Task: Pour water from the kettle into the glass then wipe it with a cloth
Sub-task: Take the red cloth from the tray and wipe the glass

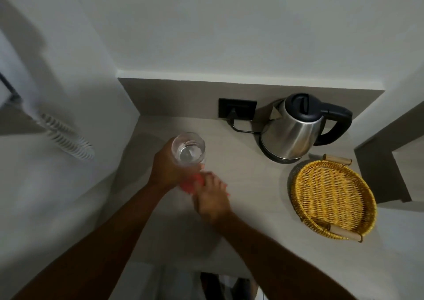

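Glass [188,149]: clear tumbler, upright, held above the pale counter [247,185] near its left edge; a little water seems to lie at the bottom, though blur makes the level uncertain. Left hand [168,168]: wrapped around the glass wall from the left, presumably to steady it while the lower part is worked. Cloth [191,184]: red-pink, mostly hidden, bunched against the base of the glass. Right hand [212,200]: closed over the cloth and pressing it to the glass from below and right, a hold suited to wiping; the wiping step appears to be in hand. Kettle [293,130]: steel body, black lid and handle, seated on its base at the back right, well apart from the hands, cord running to the wall socket [237,108], so pouring looks finished. Wicker tray [333,199]: empty, just in front of the kettle.
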